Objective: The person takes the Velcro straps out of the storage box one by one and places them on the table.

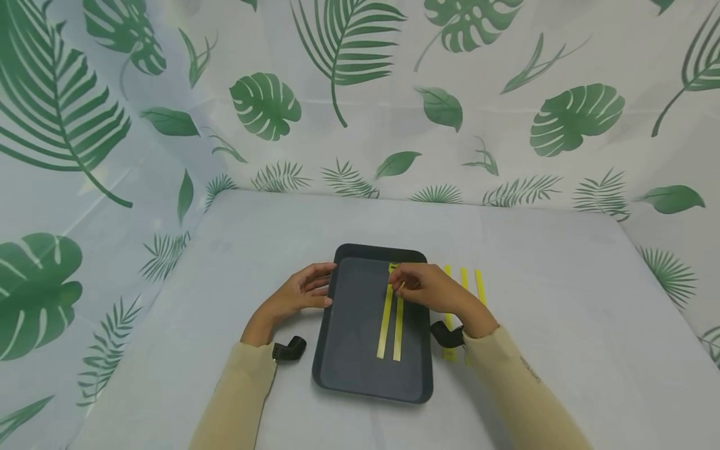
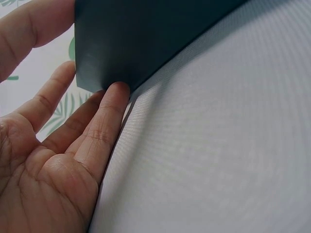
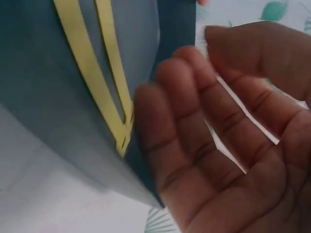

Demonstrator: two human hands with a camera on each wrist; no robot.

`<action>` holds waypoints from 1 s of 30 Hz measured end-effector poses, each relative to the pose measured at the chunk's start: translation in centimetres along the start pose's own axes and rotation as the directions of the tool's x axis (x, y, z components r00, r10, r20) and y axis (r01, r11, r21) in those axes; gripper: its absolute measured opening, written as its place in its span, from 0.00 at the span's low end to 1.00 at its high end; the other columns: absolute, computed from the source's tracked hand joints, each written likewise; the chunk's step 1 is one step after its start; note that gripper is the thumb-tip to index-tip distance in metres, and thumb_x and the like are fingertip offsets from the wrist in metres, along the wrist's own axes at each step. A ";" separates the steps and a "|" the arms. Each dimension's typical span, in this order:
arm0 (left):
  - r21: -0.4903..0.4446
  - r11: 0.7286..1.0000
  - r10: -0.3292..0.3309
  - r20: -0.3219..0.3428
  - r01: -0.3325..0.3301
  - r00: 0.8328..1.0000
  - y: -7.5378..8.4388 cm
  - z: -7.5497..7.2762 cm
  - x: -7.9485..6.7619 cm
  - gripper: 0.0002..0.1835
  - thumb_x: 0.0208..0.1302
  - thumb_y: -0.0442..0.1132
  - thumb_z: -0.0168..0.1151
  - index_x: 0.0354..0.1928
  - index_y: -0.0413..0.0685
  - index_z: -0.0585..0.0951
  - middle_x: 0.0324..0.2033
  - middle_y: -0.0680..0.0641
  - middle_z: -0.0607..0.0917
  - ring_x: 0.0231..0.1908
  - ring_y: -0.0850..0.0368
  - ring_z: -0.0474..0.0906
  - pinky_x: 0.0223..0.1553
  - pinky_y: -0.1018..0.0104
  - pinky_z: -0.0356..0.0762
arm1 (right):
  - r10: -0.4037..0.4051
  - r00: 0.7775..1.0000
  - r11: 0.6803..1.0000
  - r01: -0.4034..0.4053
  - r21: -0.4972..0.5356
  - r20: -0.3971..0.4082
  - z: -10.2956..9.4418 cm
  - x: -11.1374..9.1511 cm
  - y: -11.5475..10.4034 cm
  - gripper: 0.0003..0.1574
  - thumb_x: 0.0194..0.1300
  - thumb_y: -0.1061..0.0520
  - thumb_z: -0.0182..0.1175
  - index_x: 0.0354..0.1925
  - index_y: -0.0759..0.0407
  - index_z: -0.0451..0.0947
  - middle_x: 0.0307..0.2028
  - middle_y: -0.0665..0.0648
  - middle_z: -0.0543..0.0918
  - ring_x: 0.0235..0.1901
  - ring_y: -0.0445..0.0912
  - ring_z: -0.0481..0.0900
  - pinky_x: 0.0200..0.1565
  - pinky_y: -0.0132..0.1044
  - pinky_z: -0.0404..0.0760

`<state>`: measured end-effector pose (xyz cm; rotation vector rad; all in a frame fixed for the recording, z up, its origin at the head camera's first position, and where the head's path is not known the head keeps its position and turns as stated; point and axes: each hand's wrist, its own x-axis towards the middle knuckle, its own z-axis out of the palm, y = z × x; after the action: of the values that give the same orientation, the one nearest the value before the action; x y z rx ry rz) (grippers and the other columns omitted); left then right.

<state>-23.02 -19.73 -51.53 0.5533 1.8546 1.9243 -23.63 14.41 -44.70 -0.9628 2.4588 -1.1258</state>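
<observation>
A dark grey rectangular tray (image 1: 354,375) lies on the white-covered table. My left hand (image 1: 304,289) rests at its left side, fingers extended, with fingertips touching the outer wall of the tray (image 2: 112,53) in the left wrist view. Two flat yellow strips (image 1: 385,331) lie lengthwise inside, nearly parallel; their far ends come together by the end wall in the right wrist view. Over these far ends is my right hand (image 1: 424,287), its fingers loosely bent and nothing between them. In the right wrist view its fingertips are right beside the yellow strips (image 3: 90,68).
More yellow strips (image 1: 480,284) lie on the table to the right of the tray, partly hidden beneath my right forearm. A black wrist camera (image 1: 447,334) sits at my right cuff, another black camera (image 1: 289,349) at my left. Leaf-printed cloth (image 1: 360,137) walls the table.
</observation>
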 end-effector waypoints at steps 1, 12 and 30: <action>0.001 1.000 0.000 -0.002 0.000 1.000 0.0 0.0 0.0 0.46 0.65 0.30 0.76 0.80 0.28 0.62 0.78 0.27 0.65 0.78 0.29 0.61 0.75 0.59 0.72 | 0.003 1.000 1.000 -0.002 -0.014 0.020 -0.1 0.2 0.0 0.12 0.73 0.71 0.63 0.53 0.69 0.84 0.46 0.63 0.89 0.43 0.50 0.89 0.43 0.41 0.89; 0.001 1.000 -0.005 -0.002 0.005 1.000 -0.1 -0.3 0.0 0.46 0.65 0.30 0.76 0.80 0.29 0.62 0.78 0.28 0.65 0.79 0.30 0.61 0.76 0.59 0.72 | -0.063 0.983 0.984 0.090 -0.151 0.173 0.1 2.0 1.1 0.18 0.68 0.77 0.65 0.51 0.64 0.88 0.48 0.57 0.91 0.47 0.51 0.88 0.47 0.41 0.89; -0.008 1.000 -0.006 0.011 0.006 1.000 -0.1 -0.3 0.0 0.47 0.65 0.29 0.77 0.80 0.29 0.62 0.79 0.28 0.64 0.79 0.30 0.61 0.74 0.60 0.73 | -0.187 0.974 0.938 0.216 -0.271 0.129 1.5 3.3 2.6 0.17 0.62 0.76 0.73 0.40 0.55 0.90 0.39 0.49 0.90 0.43 0.47 0.85 0.48 0.44 0.87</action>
<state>-23.22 -19.98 -51.68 0.5538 1.8383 1.9203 -26.54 12.62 -47.52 -1.3470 2.5274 -0.7666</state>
